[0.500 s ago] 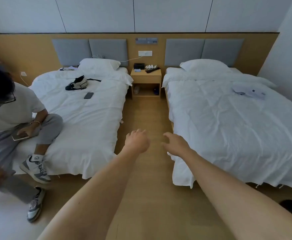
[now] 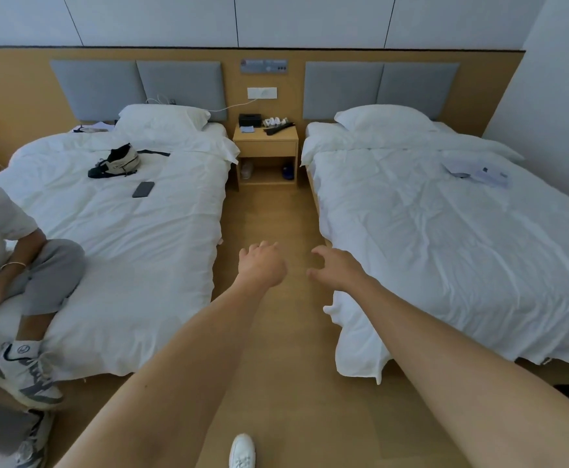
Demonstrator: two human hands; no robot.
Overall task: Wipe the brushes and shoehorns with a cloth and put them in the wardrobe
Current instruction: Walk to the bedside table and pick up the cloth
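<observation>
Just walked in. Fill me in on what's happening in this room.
Nothing is being handled yet. The left hand and right hand reach forward empty over the floor between two beds, toward the nightstand, where dark brushes or shoehorns seem to lie. Another person sits on the left bed holding a phone.

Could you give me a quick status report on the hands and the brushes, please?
Left hand and right hand empty, out over the aisle floor. Dark items on the nightstand ahead, too small to identify. Aisle between beds unobstructed.

Nightstand (image 2: 265, 143) between beds (phone (image 2: 143, 189) left)
</observation>
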